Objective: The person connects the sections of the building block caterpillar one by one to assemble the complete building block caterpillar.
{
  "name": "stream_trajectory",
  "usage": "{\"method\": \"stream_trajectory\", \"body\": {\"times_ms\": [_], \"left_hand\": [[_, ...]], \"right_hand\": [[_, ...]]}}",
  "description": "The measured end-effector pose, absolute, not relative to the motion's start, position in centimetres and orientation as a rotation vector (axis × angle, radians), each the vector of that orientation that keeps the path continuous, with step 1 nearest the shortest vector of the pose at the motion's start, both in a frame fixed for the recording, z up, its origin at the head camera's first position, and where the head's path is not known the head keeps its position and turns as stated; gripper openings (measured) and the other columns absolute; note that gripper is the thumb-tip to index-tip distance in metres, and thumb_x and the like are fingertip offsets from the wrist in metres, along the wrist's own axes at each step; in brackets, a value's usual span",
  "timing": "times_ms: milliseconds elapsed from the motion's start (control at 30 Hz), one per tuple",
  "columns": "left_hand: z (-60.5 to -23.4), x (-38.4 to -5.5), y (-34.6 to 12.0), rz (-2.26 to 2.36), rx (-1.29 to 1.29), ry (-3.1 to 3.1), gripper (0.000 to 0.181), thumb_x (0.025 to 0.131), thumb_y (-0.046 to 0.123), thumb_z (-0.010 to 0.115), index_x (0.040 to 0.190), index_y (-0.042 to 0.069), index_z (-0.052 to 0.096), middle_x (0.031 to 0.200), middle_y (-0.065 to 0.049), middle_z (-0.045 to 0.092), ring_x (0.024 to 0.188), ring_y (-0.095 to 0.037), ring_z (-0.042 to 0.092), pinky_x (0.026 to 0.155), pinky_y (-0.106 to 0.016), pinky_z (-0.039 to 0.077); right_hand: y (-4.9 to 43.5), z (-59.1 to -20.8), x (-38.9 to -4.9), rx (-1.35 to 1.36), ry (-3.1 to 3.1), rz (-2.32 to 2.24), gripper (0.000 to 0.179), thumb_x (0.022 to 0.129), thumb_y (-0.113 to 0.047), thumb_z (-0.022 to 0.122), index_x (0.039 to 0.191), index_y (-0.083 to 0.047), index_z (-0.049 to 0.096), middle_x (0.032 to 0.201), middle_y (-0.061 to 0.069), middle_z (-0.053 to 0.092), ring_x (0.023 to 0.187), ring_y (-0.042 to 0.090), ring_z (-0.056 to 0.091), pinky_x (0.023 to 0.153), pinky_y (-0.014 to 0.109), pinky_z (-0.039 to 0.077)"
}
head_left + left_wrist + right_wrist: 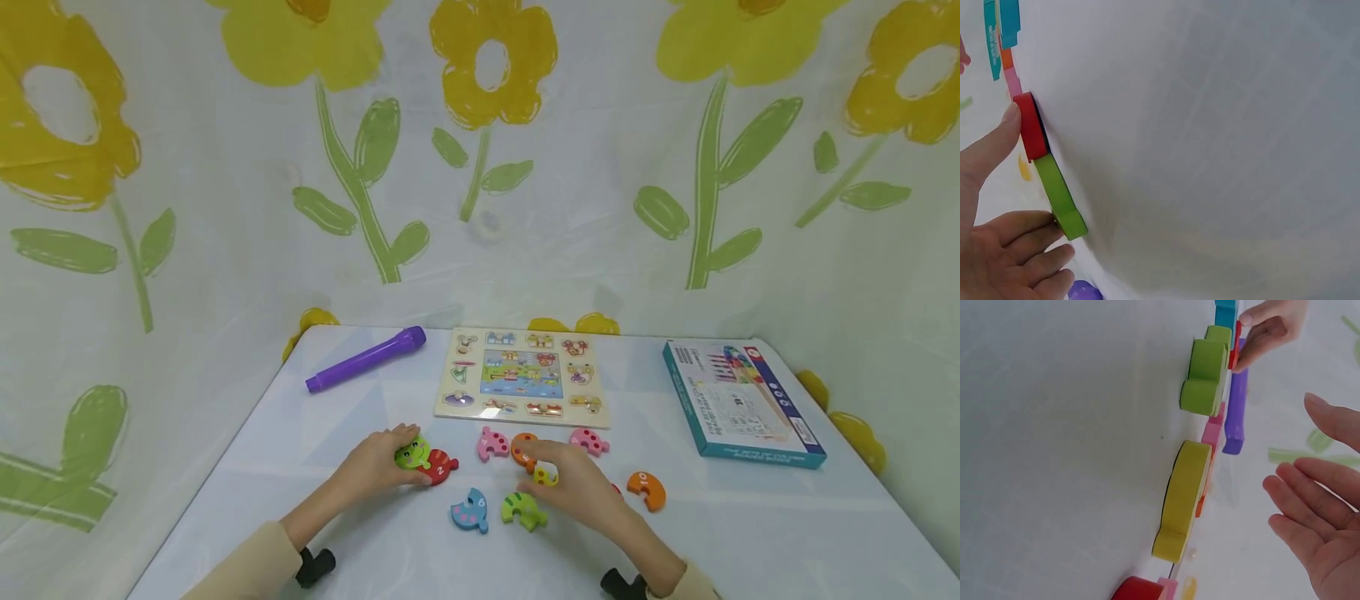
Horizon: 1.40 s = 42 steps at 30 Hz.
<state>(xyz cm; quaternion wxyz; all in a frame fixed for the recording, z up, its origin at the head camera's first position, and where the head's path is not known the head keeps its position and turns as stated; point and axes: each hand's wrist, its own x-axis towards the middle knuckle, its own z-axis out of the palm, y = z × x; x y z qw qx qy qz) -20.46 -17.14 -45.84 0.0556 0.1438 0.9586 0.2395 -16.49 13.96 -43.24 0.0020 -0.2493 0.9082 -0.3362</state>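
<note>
In the head view my left hand (372, 463) pinches a green puzzle piece with a smiling face (409, 455) and a red piece numbered 2 (441, 467), which fit end to end on the table. The left wrist view shows the thumb against the red piece (1032, 127) and a fingertip at the far end of the green piece (1060, 195). My right hand (583, 490) is spread over a yellow spotted piece (547, 476), fingers apart. In the right wrist view that hand (1319, 512) holds nothing, off to the side of the yellow piece (1183, 497).
Around the hands lie blue (468, 512), striped green (524, 511), pink (492, 444) and orange (647, 491) pieces. A wooden picture board (596, 414) lies behind them, a purple tube (366, 360) at back left, a flat box (738, 408) at the right.
</note>
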Motion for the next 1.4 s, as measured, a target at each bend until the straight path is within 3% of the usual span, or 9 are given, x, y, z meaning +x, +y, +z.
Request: {"method": "stream_trajectory", "body": {"times_ms": [433,900,1400], "left_hand": [[-45.4,-21.4,-17.4,0.757,0.443,2.800,0.083,0.067,0.039,0.087,0.135,0.005,0.056,0.142,-0.012,0.050,0.135,-0.033,0.039,0.107,-0.050,0.036],[-45.6,-22.8,-18.5,0.777,0.640,2.704,0.087,0.065,0.040,0.087,0.137,0.006,0.053,0.142,-0.010,0.049,0.135,-0.032,0.039,0.109,-0.052,0.033],[-45.5,-23.4,-19.4,0.769,0.795,2.633,0.081,0.069,0.037,0.086,0.138,0.010,0.053,0.144,-0.004,0.048,0.137,-0.029,0.038,0.110,-0.050,0.032]], "right_hand": [[15.5,-43.1,-15.8,-0.628,2.847,-1.085,0.052,0.082,-0.017,0.078,0.131,-0.006,0.060,0.128,0.008,0.062,0.118,0.029,0.058,0.092,0.046,0.051],[15.9,-43.2,-15.3,-0.675,2.862,-1.036,0.053,0.079,-0.015,0.080,0.128,-0.005,0.062,0.127,0.007,0.063,0.116,0.029,0.060,0.091,0.045,0.052],[16.1,-43.2,-20.1,-0.815,2.782,-0.845,0.048,0.082,-0.013,0.077,0.127,-0.005,0.063,0.125,0.008,0.064,0.119,0.028,0.057,0.093,0.043,0.052]]}}
